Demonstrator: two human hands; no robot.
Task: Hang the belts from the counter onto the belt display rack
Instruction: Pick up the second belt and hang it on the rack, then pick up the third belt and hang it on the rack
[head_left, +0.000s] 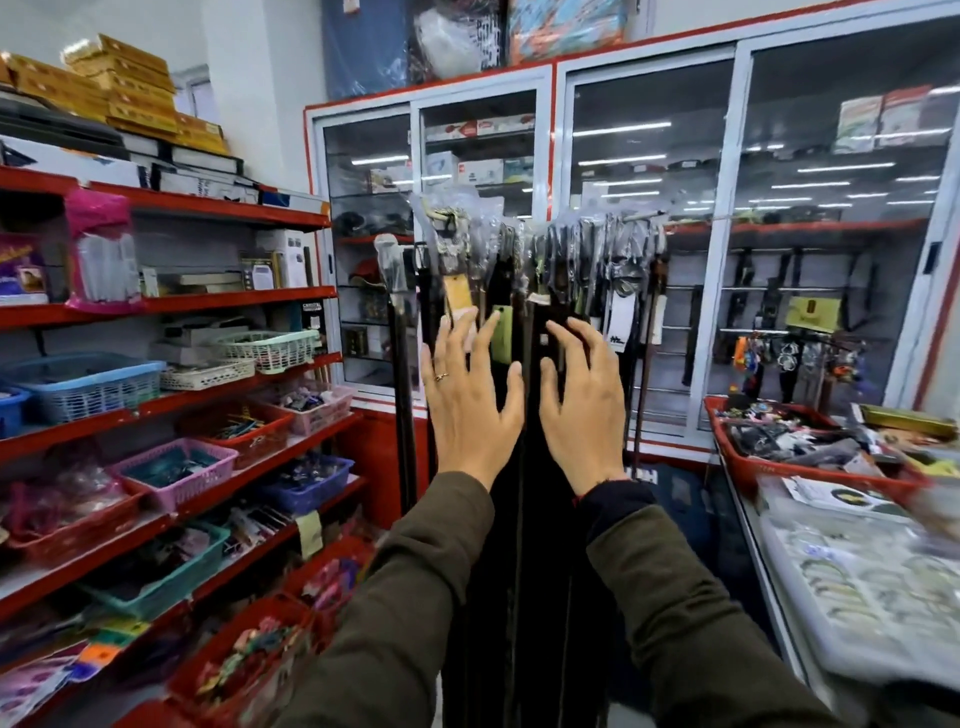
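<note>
Both hands are raised in front of the hanging belts, which crowd the belt display rack at 12 o'clock, dark straps dropping straight down past the wrists. The left hand is spread wide, fingers splayed, a ring on one finger, holding nothing. The right hand is likewise wide and empty, fingers slightly curled toward the straps. The bench lies at 3 o'clock, carrying a red tray of small goods
</note>
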